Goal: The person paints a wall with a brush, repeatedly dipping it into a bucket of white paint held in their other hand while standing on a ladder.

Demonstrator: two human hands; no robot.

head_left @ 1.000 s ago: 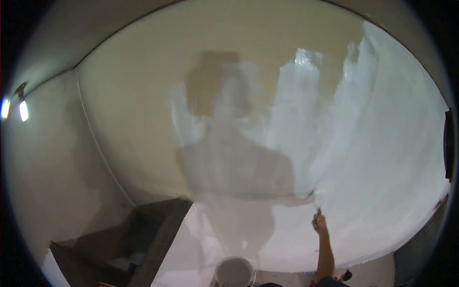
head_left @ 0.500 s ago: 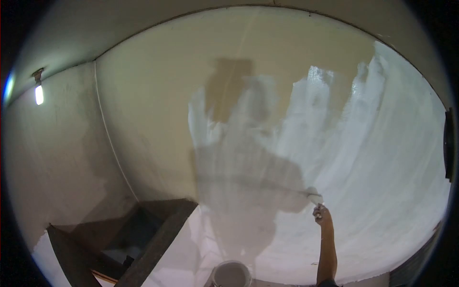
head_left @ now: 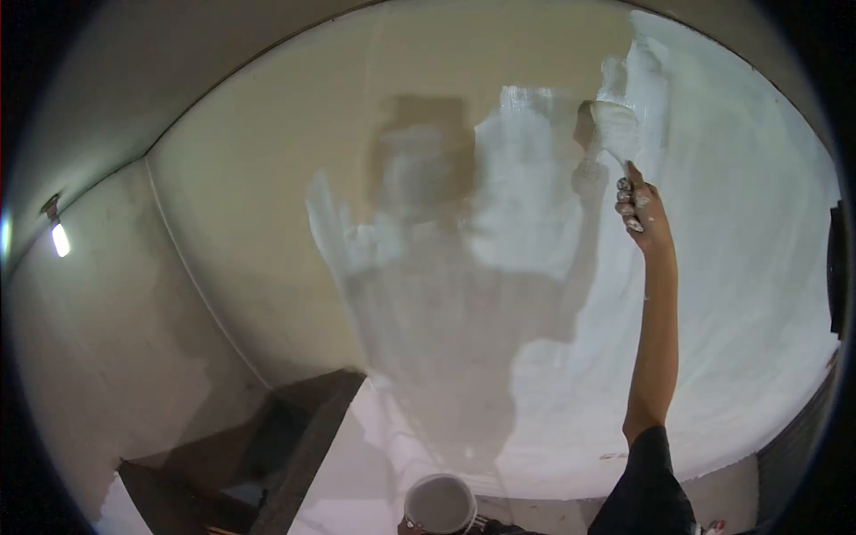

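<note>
My right hand [head_left: 640, 203] is closed around the handle of a wide, flat paintbrush [head_left: 617, 129], and white paint is smeared on its fingers. The brush head points up and lies against the wall [head_left: 419, 53], at the edge between the fresh white paint [head_left: 544, 214] and the bare beige area. A round bucket [head_left: 440, 505] with greyish-white contents is at the bottom of the view. A small brownish patch at the bucket's lower left may be part of my left hand, but its fingers cannot be made out.
A dark-edged recess [head_left: 321, 428] opens at the lower left beside a pale ledge. On the left side wall a lit bulb [head_left: 61, 239] hangs near the ceiling. A dark object [head_left: 836, 267] is fixed at the far right. My shadow falls across the middle of the wall.
My right hand has raised the paintbrush from low on the wall to high up, and the arm is now stretched out. The view has shifted, and wet white paint now covers more of the shadowed middle.
</note>
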